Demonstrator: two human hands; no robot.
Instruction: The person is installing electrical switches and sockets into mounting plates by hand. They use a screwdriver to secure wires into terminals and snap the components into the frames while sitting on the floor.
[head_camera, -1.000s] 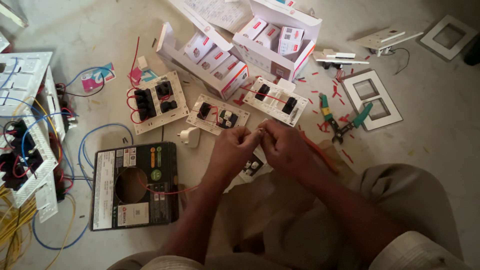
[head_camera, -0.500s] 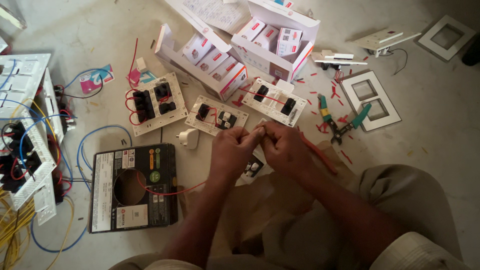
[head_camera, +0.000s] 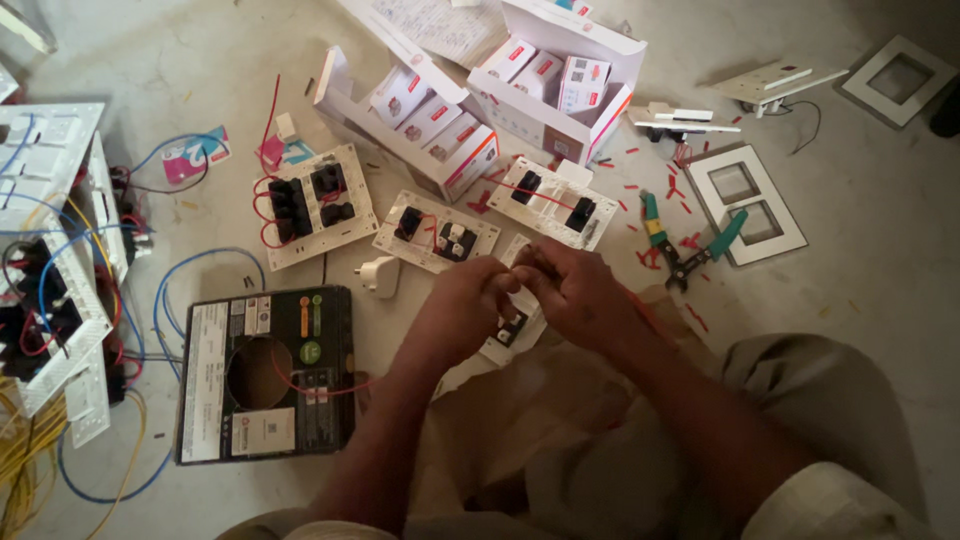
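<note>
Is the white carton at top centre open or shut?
Open: the white carton has its lid flap raised, showing small boxes standing inside.

Whatever the left hand (head_camera: 462, 305) and right hand (head_camera: 572, 296) pinch between their fingertips is hidden by the fingers and too small to tell. Just below them, the white switch plate with a black module (head_camera: 512, 330) is largely covered. Far left of the hands, the white wired panel (head_camera: 45, 250) is cut off by the edge.
</note>
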